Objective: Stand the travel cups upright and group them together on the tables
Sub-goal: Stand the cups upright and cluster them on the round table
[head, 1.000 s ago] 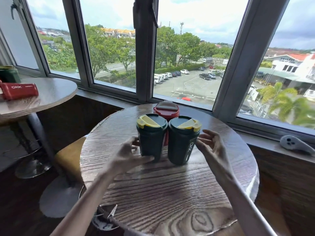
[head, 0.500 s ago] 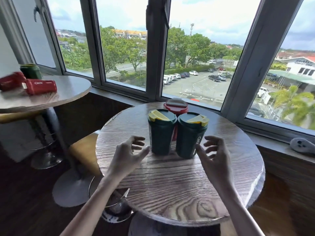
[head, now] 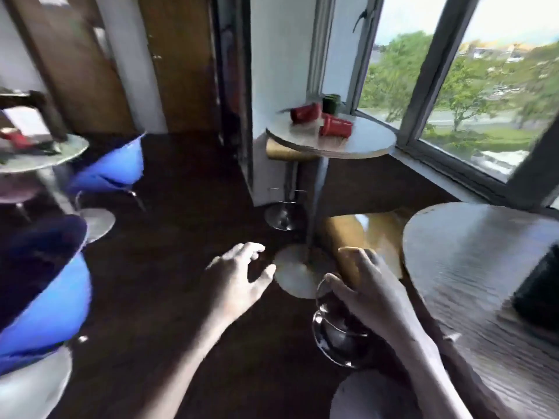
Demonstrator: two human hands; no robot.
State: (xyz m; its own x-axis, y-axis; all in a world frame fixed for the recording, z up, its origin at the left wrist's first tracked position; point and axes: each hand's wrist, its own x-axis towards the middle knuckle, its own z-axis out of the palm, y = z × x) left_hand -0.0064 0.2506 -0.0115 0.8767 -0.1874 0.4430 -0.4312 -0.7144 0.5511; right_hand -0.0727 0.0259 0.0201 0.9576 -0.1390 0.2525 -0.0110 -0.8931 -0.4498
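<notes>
- Two red travel cups, one (head: pixel 304 112) at the back left and one (head: pixel 335 126) nearer the middle, lie on their sides on the round window table (head: pixel 357 146).
- A dark green cup (head: pixel 331 103) at that table's back edge looks upright, though it is blurred.
- Left hand (head: pixel 236 276) and right hand (head: pixel 369 291) hang in mid-air well short of that table. Fingers are loosely spread and hold nothing.
- Step, as judged: crossing to this table, with neither red cup stood up yet.
- Next: step close, grip each red cup round its body, tip it upright and set it against the green one.
- A yellow stool (head: pixel 363 234) sits on the near side of that table.
- A wood-grain table (head: pixel 469 267) is to its right and nearer. The dark shape at its edge can't be identified.
- Blue chairs (head: pixel 106 170) are well to its left.
</notes>
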